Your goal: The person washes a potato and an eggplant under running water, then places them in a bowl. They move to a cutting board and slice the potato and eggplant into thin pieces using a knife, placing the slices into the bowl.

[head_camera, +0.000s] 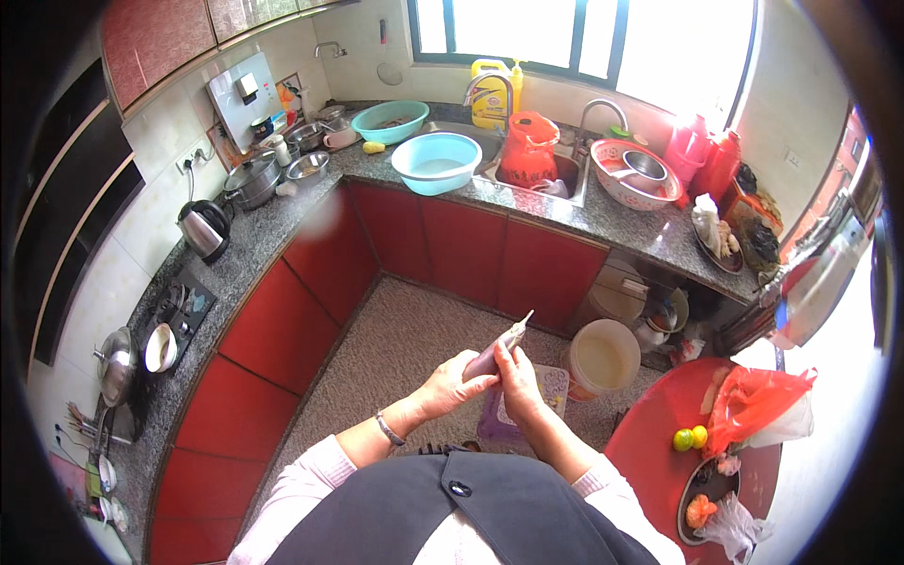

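Observation:
My left hand (452,385) is closed around the lower part of a purple, elongated vegetable (483,363), which looks like an eggplant. Its pale stem end points up and to the right. My right hand (517,378) is at the stem end, with thumb and fingers against it; whether it also holds a small tool is too unclear to tell. Both hands are close together above the floor, in front of my body. Below them, partly hidden by my right hand, is a purple and white plastic stool or box (553,388).
A white bucket (604,357) stands on the floor at right, beside a red round table (639,424) with bags and green citrus fruits. Ahead, the granite counter (367,166) carries a light blue basin (436,164), a sink with a red bag (530,152) and a patterned basin (635,175).

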